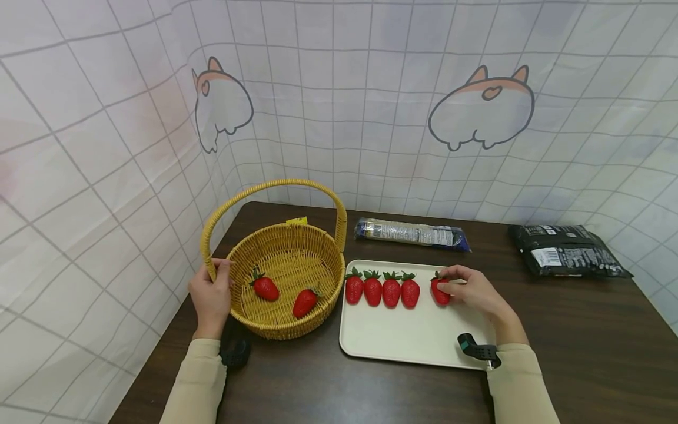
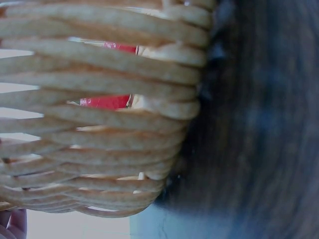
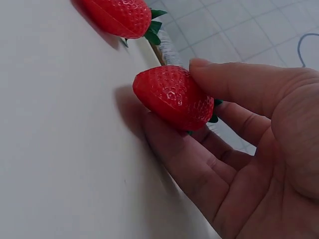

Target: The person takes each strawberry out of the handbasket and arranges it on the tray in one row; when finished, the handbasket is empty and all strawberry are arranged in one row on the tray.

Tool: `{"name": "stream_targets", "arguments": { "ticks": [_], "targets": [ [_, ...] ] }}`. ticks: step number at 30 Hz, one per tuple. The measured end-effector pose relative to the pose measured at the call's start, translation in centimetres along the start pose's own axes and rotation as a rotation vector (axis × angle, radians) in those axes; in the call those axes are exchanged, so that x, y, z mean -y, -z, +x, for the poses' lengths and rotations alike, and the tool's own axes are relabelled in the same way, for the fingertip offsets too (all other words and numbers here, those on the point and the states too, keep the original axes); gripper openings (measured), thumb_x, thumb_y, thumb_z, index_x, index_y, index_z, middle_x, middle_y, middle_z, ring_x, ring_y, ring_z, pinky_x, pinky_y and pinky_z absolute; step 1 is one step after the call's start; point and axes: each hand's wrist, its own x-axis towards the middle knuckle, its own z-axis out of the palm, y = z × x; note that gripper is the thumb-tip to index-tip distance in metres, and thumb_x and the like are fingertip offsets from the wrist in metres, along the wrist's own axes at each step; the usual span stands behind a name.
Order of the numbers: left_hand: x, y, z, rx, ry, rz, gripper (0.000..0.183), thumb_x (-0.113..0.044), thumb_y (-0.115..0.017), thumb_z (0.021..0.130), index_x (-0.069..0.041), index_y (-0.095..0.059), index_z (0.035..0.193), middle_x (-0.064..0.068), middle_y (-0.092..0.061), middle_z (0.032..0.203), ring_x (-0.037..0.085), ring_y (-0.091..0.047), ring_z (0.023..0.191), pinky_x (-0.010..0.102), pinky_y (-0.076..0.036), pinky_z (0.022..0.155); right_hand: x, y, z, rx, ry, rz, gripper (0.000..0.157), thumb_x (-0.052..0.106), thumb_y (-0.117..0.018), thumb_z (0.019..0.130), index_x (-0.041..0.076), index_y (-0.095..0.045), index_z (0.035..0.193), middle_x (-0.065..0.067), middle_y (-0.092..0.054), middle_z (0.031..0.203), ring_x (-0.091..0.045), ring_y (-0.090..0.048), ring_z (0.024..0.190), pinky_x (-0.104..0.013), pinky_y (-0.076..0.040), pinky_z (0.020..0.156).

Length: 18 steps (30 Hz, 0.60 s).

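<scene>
While my left hand [image 1: 210,294] grips the lower left end of the handle [image 1: 275,184], any uneven tug there could, I judge, tip the basket [image 1: 275,332], which stands just left of the tray [image 1: 392,344]. Inside it, left of the tray, one strawberry [image 1: 266,288] and then another strawberry [image 1: 305,303] lie loose and apart, so a tilt would probably set them rolling. The basket's right side sits so close to the tray's left edge that I can't tell whether they touch; a shove rightward might jog the tray and knock its contents askew.

On the tray's far left part, the row of four strawberries [image 1: 391,292] lies with leaves pointing to the far edge. Their rounded sides could let them roll if bumped.

Right of that row, over the tray's far part, my right hand [image 3: 264,134] pinches the fifth strawberry [image 3: 174,97] between thumb and fingers. Its curved, glossy skin could slip if I squeeze unevenly, and a careless sweep leftward could hit the row's last berry, since the gap between is small.
</scene>
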Motion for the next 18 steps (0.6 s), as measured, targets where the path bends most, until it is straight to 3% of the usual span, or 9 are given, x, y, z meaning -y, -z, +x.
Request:
{"name": "stream_targets", "arguments": {
  "ticks": [9,18],
  "targets": [
    [-0.08,-0.02,-0.02,0.0,0.007,0.003,0.024,-0.01,-0.058,0.099,0.007,-0.069,0.085,0.028,-0.056,0.061,0.001,-0.044,0.046,0.021,-0.03,0.038,0.35,-0.55,0.13,0.001,-0.006,0.04,0.043,0.021,-0.07,0.091,0.002,-0.056,0.127,-0.02,-0.056,0.12,-0.025,-0.062,0.089,-0.034,-0.056,0.072],
    [0.04,-0.05,0.0,-0.002,0.007,0.004,0.025,-0.01,-0.058,0.098,0.008,-0.069,0.085,0.029,-0.056,0.062,0.009,-0.048,0.047,0.02,-0.032,0.04,0.35,-0.58,-0.06,0.028,-0.001,0.08,0.04,0.015,-0.072,0.089,-0.002,-0.056,0.122,-0.022,-0.055,0.118,-0.024,-0.063,0.088,-0.034,-0.058,0.074]
  ]
}}
